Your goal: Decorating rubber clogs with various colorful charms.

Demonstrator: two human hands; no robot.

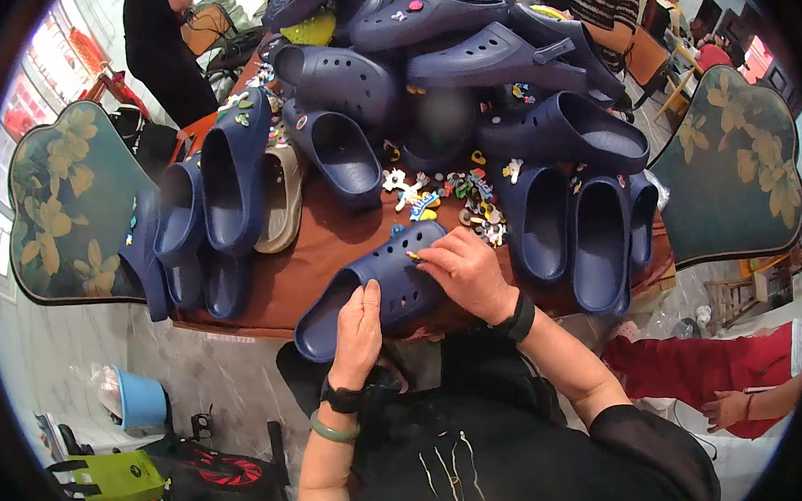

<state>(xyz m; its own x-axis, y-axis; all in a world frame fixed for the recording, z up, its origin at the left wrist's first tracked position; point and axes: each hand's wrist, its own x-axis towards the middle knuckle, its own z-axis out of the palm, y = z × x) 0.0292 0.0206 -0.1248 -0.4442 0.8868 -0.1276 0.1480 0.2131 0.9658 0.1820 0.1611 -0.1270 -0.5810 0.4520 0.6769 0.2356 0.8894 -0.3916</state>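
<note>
A navy foam clog with round vent holes lies slanted at the table's near edge, its toe pointing away to the right. My left hand is closed on the clog's near side, the thumb beside the opening. Over the toe, my right hand pinches a small yellowish shoe charm against one of the holes. The fingers partly cover the charm, so its shape cannot be made out. Just beyond the toe lies a pile of loose colourful charms.
Navy clogs are heaped at the back, with more standing at left and right on the brown tablecloth. Floral chair backs flank the table. A blue bucket stands on the floor. Other people are nearby; a co-worker's hand shows at lower right.
</note>
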